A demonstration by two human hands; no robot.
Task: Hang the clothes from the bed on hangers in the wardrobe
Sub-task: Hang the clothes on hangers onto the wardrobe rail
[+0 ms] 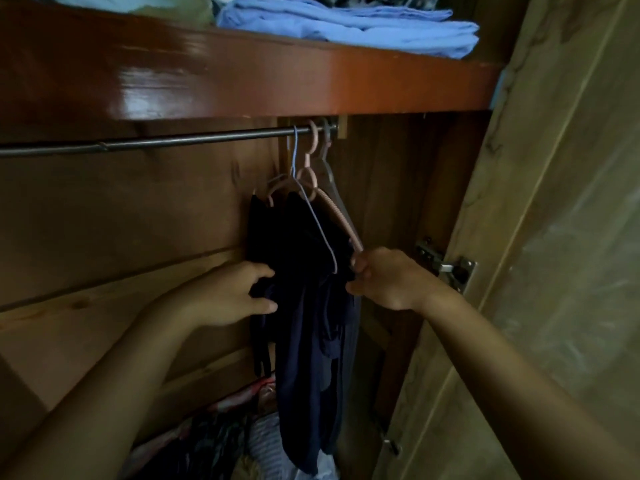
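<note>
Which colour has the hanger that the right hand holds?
Pink hanger, seen in the head view.

A glossy reddish-brown wooden shelf spans the top of the wardrobe and carries a stack of folded light-blue cloth. Just beneath it runs a dark metal rail, bearing a thin blue wire hanger, a pink plastic hanger and a grey hanger at its right end.
</note>
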